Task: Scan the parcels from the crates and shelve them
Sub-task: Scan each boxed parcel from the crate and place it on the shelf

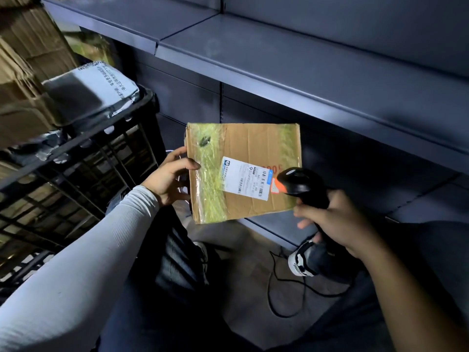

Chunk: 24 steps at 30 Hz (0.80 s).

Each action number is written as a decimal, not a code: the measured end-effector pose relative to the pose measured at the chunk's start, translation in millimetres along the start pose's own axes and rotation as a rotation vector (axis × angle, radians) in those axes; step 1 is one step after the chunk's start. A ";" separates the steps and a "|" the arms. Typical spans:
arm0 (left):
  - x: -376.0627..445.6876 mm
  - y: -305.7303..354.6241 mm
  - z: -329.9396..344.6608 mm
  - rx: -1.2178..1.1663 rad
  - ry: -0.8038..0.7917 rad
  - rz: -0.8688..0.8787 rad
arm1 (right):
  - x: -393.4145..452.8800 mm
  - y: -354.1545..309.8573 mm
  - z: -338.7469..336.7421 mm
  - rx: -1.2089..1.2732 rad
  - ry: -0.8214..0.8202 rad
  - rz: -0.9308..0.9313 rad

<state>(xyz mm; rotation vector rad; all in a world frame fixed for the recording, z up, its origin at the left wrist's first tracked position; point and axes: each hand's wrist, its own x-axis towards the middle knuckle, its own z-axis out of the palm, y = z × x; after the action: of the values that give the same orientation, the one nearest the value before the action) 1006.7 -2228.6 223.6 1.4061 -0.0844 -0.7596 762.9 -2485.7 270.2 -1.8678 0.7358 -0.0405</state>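
1. The cardboard parcel [243,171] is hanging mid-frame, the left hand [168,177] pinching only its 9 o'clock edge; it could slip.
2. The right hand [335,219] is gripping the barcode scanner [302,184], crowding the shipping label [245,177]; a misread is possible.
3. At 5 o'clock, the scanner cable [291,288] is threatening to snag.

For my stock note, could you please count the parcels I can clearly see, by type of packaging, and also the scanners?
Cardboard box parcel, in the left hand: 1
Grey plastic mailer bag, on top of the black crate: 1
Handheld barcode scanner, in the right hand: 1
Total: 3
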 end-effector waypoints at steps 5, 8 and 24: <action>-3.0 2.2 -1.2 0.012 0.087 -0.025 | -10.7 -11.8 2.7 -0.106 -0.051 -0.021; -6.5 3.9 0.3 0.034 0.089 -0.023 | -15.3 -14.0 -1.0 -0.158 -0.068 -0.037; -14.1 5.4 1.6 0.050 0.079 -0.035 | -17.0 -11.1 -1.5 -0.288 0.007 -0.077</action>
<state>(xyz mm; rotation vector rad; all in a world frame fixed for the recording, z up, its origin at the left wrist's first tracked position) 997.5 -2222.8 234.2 1.4867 -0.0166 -0.7343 753.8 -2475.8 285.5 -2.1712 0.7026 0.0101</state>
